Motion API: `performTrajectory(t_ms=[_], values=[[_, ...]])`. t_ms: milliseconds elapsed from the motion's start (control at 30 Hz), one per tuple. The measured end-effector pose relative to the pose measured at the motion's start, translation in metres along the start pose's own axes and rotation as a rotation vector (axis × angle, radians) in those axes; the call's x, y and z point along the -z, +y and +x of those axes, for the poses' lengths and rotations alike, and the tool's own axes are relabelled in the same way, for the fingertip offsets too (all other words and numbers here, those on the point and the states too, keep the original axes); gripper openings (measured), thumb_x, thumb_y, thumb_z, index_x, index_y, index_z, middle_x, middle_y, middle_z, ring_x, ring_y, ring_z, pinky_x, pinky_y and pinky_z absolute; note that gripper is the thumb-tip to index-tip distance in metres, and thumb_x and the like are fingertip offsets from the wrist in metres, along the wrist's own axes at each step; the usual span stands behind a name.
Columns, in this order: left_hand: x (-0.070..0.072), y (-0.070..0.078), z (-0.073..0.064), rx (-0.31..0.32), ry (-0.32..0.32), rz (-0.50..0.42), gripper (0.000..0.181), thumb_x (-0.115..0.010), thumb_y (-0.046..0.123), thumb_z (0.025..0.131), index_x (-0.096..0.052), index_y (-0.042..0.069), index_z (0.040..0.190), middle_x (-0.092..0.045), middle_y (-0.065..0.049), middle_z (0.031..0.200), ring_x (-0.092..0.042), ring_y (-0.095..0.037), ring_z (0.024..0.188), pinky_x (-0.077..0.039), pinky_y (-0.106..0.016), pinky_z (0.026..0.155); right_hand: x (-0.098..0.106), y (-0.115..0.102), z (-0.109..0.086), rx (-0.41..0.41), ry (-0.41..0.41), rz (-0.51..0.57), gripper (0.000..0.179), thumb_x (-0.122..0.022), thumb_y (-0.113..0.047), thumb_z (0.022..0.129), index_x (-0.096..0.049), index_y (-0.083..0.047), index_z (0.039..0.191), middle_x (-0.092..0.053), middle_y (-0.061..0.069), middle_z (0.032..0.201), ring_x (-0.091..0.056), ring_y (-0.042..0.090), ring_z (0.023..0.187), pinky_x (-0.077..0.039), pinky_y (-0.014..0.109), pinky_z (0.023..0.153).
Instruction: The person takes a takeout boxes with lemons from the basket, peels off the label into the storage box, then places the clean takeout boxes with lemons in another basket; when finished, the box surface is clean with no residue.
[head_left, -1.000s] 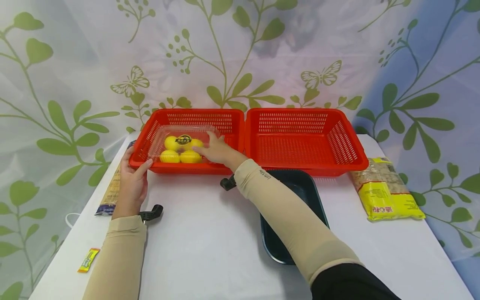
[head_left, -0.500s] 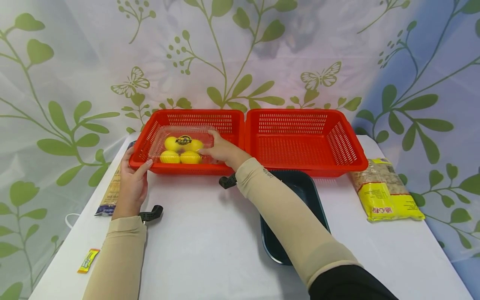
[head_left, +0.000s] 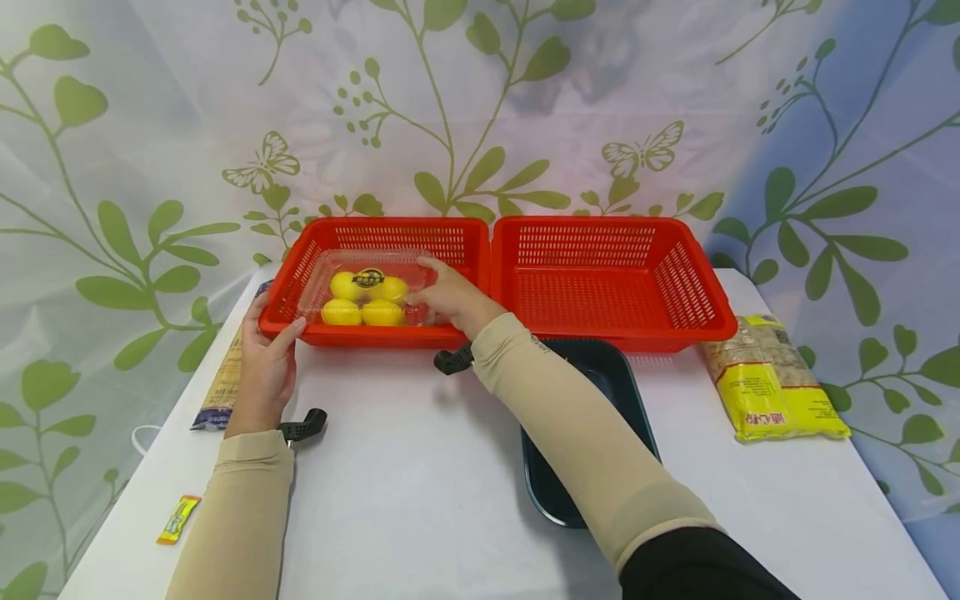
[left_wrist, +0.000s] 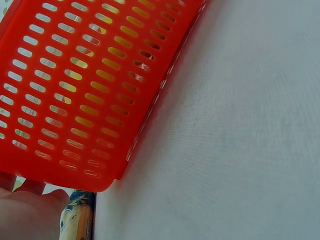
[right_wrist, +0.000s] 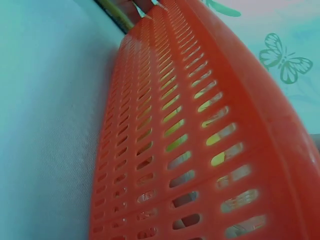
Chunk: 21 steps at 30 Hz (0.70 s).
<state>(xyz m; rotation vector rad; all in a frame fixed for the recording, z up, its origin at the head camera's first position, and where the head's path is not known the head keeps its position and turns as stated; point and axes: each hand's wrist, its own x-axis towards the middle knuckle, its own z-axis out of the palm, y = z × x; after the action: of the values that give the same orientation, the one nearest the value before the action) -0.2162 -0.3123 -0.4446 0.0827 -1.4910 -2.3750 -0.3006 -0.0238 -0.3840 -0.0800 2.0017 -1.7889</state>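
Observation:
A clear plastic clamshell box [head_left: 303, 287] of yellow lemon-like fruit [head_left: 341, 312] lies in the left red basket [head_left: 375, 337]. A dark round label is on its lid. My right hand [head_left: 461, 300] reaches over the basket's front rim and grips the box's right end, thumb toward the front; some fingertips are hidden. My left hand [head_left: 270, 362] holds the basket's front left corner, thumb at the rim. In the left wrist view, the left hand [left_wrist: 30, 215] is under the basket's slotted wall [left_wrist: 75, 90]. The right wrist view shows mostly the basket's front wall [right_wrist: 155, 125].
A second red basket [head_left: 611, 333] adjoins on the right. A dark tray [head_left: 558, 492] lies partly beneath my right forearm. A yellow food bag [head_left: 780, 392] is at right, another bag [head_left: 221, 392] beside my left wrist. A small yellow packet [head_left: 177, 519] lies front left.
My right hand has drawn its fingers back from over the lid to the box's right end and closed on it. The left hand keeps its place on the basket.

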Motion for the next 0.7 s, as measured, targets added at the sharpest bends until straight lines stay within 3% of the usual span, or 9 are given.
performTrajectory(t_ms=[300,700], values=[[-0.0010,0.0022,0.0008,0.025,0.001,-0.009,0.074,-0.068,-0.007,0.099,-0.035,0.018,0.160,-0.029,-0.011,0.166,-0.034,-0.027,0.149,-0.047,-0.029,0.106,0.0020,-0.0016,-0.0031,0.007,-0.026,0.078,0.080,-0.074,-0.004,0.098,-0.036,-0.025,0.165,-0.066,0.016,0.110,-0.047,0.022,0.052,-0.059,0.034,0.064],[0.0001,0.0062,0.0002,0.038,0.004,0.030,0.073,-0.067,-0.007,0.100,-0.035,0.020,0.159,-0.031,-0.009,0.166,-0.035,-0.026,0.149,-0.048,-0.029,0.104,-0.0002,-0.0013,-0.0041,0.016,-0.004,0.105,0.079,-0.074,-0.003,0.098,-0.039,-0.027,0.164,-0.067,0.015,0.112,-0.047,0.022,0.053,-0.057,0.032,0.063]])
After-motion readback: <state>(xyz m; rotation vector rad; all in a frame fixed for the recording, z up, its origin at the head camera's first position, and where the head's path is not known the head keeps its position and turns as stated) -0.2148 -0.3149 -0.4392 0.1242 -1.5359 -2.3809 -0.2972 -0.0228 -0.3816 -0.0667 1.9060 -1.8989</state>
